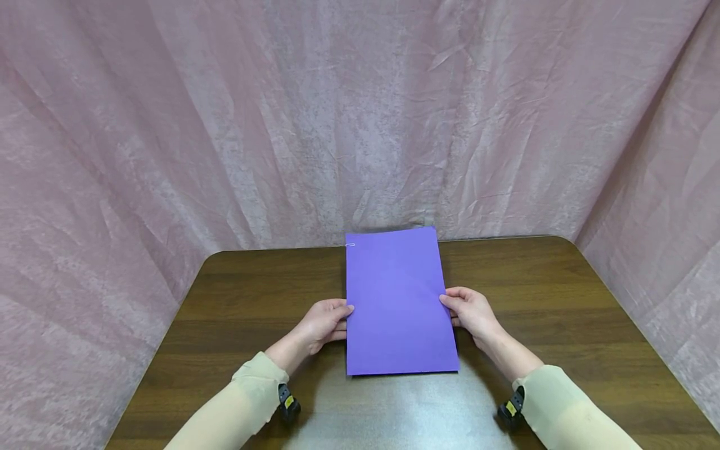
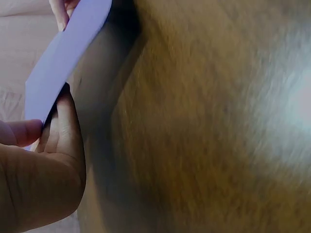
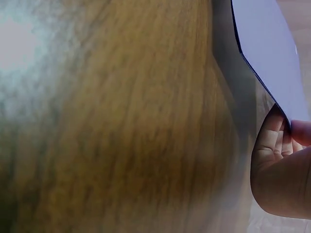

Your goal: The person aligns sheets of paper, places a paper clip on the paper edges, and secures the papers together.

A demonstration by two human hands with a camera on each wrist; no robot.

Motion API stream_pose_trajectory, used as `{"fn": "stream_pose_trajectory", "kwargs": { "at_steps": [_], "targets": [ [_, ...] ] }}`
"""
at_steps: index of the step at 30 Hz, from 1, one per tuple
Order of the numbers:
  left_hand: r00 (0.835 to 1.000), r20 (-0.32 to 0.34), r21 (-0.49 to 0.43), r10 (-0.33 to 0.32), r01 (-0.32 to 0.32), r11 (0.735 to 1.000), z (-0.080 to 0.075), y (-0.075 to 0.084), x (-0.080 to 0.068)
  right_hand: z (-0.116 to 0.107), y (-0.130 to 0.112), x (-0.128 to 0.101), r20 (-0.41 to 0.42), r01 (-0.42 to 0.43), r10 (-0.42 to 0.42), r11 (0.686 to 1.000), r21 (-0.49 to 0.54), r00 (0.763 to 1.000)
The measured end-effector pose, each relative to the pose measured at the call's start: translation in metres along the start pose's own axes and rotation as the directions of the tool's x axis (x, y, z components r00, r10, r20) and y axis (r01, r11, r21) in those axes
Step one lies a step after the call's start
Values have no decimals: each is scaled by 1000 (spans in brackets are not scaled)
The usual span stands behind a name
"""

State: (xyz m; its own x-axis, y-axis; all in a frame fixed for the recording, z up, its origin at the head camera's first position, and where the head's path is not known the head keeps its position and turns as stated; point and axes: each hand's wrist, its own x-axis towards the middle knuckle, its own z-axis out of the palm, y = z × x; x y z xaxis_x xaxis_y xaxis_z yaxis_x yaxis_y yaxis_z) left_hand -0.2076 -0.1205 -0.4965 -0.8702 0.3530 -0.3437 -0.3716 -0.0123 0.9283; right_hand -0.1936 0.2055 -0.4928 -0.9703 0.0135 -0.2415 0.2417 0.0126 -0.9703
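Surface: dark wood-grain table [image 1: 562,300] with rounded far corners, glare near the front edge. Backdrop: crinkled pink curtain [image 1: 225,125] draped behind and on both sides.

Purple folder [image 1: 396,300] held above table centre, clear of the surface, shadow beneath. Long axis running front to back, far edge tilted slightly up and reaching past the table's rear edge. Small paper clip [image 1: 350,244] at far left corner.

Left hand [image 1: 323,324] grasping left edge, thumb on top, fingers [image 2: 60,128] beneath. Right hand [image 1: 471,312] grasping right edge likewise. Beige sleeves [image 1: 253,390] on both forearms.
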Motion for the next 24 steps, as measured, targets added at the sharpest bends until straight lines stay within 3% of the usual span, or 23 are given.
{"fn": "stream_pose_trajectory", "kwargs": {
  "at_steps": [14,24],
  "targets": [
    [996,-83,145,-34,46,988,-6,3,4,0,2,6,-8,4,-4,999,-54,1000],
    [994,-104,265,-24,51,963,-5,4,4,1,3,9,-16,45,-51,970,-237,999]
  ]
}}
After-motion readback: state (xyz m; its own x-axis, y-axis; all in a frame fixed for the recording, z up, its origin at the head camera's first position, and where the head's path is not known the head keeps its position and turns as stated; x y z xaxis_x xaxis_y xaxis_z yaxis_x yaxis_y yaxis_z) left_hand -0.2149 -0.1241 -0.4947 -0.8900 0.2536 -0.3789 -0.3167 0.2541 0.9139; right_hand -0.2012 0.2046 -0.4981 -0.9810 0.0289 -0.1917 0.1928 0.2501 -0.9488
